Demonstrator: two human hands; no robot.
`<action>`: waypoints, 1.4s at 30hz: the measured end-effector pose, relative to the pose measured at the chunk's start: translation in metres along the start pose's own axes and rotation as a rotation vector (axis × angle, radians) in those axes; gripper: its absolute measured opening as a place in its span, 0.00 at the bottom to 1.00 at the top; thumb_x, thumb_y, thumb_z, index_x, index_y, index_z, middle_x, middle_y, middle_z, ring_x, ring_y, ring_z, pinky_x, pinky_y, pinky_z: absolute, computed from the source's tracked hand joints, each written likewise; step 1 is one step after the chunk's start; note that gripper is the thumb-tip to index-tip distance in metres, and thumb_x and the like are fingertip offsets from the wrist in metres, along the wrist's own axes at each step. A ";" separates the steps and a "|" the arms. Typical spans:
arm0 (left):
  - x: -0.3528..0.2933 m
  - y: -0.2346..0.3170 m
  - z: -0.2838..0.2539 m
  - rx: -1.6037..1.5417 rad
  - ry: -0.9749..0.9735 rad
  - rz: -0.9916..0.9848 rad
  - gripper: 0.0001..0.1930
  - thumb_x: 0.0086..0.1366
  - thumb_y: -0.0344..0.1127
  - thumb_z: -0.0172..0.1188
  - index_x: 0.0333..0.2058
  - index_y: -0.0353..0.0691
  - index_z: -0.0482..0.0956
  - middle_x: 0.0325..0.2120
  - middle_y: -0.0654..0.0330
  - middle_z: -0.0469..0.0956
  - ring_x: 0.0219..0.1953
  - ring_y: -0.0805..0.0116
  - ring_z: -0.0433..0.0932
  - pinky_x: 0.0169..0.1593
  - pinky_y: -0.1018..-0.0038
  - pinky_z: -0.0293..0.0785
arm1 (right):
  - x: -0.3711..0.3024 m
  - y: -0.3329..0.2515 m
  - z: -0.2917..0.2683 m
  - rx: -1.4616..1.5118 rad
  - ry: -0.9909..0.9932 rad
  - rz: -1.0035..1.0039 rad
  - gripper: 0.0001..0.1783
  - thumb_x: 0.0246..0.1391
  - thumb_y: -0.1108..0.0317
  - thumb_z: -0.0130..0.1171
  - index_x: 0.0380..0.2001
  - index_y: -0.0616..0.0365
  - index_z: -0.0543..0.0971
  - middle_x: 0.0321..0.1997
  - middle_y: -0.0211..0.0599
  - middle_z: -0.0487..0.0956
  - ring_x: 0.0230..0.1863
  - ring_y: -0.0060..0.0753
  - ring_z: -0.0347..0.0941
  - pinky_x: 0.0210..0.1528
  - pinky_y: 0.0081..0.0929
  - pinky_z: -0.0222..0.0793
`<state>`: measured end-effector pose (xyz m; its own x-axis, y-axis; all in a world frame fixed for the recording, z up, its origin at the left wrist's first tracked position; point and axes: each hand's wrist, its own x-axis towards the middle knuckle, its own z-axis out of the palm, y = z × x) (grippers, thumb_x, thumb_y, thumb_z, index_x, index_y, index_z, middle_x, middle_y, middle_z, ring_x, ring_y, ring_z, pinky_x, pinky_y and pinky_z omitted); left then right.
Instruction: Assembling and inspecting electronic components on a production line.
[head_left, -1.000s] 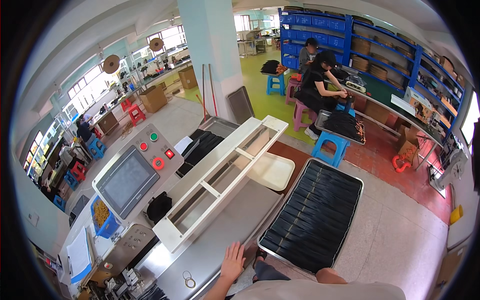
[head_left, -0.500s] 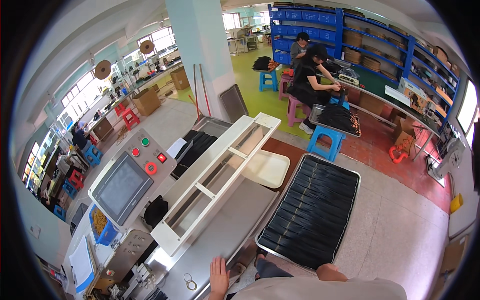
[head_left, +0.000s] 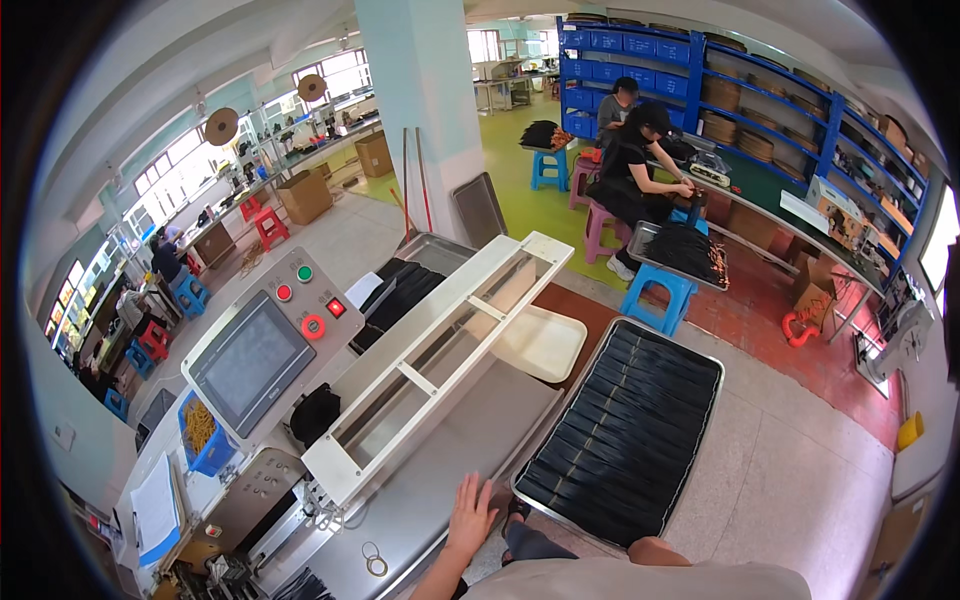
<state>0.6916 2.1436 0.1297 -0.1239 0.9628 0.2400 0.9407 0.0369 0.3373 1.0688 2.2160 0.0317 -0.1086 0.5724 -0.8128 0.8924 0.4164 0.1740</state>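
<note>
My left hand (head_left: 470,515) is over the front edge of a metal worktop (head_left: 425,495), its fingers spread and nothing in them. Two thin rings like rubber bands (head_left: 375,562) lie on the metal near that hand. Against the near end of a large metal tray (head_left: 519,482) is my right hand (head_left: 655,551), its fingers hidden from view. Rows of bundled black strands (head_left: 615,430) fill this tray. At the worktop's near left end lies a small bunch of black strands (head_left: 303,586).
A long white machine frame (head_left: 415,378) spans the worktop, beside a tilted control panel (head_left: 250,362). A cream tray (head_left: 543,343) sits beyond. A blue stool (head_left: 657,300) holds another tray; two people work at a green table (head_left: 770,195).
My left hand has moved right and slightly up along the worktop edge, its fingers spreading wider. My right hand remains by the tray's near end. The view has shifted slightly.
</note>
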 end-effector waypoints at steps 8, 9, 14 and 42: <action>-0.031 -0.018 0.002 0.105 -0.044 -0.053 0.31 0.56 0.36 0.60 0.58 0.36 0.61 0.61 0.44 0.54 0.62 0.42 0.55 0.64 0.54 0.53 | -0.033 -0.017 -0.055 0.023 -0.187 0.057 0.13 0.48 0.62 0.59 0.40 0.44 0.81 0.44 0.32 0.76 0.47 0.40 0.74 0.40 0.43 0.71; -0.042 -0.022 -0.002 0.111 -0.037 -0.056 0.31 0.56 0.36 0.60 0.58 0.36 0.61 0.61 0.44 0.54 0.62 0.42 0.55 0.64 0.54 0.53 | -0.050 -0.021 -0.081 0.089 -0.392 0.137 0.22 0.50 0.58 0.61 0.50 0.37 0.77 0.59 0.27 0.71 0.58 0.38 0.69 0.49 0.43 0.67; -0.067 -0.022 0.000 0.047 -0.002 -0.062 0.33 0.54 0.38 0.62 0.58 0.36 0.61 0.60 0.46 0.57 0.62 0.43 0.56 0.64 0.54 0.53 | 0.019 -0.011 -0.026 0.078 -0.536 0.206 0.22 0.51 0.59 0.60 0.52 0.37 0.76 0.59 0.26 0.72 0.57 0.38 0.69 0.51 0.42 0.66; -0.108 -0.038 -0.008 0.059 0.051 -0.134 0.24 0.55 0.23 0.50 0.53 0.32 0.65 0.56 0.45 0.62 0.62 0.45 0.58 0.64 0.54 0.53 | -0.005 -0.019 -0.047 0.061 -0.464 0.160 0.26 0.49 0.57 0.63 0.54 0.37 0.74 0.60 0.23 0.70 0.59 0.39 0.67 0.53 0.45 0.63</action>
<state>0.6668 2.0363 0.0981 -0.2639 0.9336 0.2425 0.9315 0.1814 0.3153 1.0317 2.2389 0.0589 0.2263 0.2446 -0.9429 0.9075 0.2986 0.2953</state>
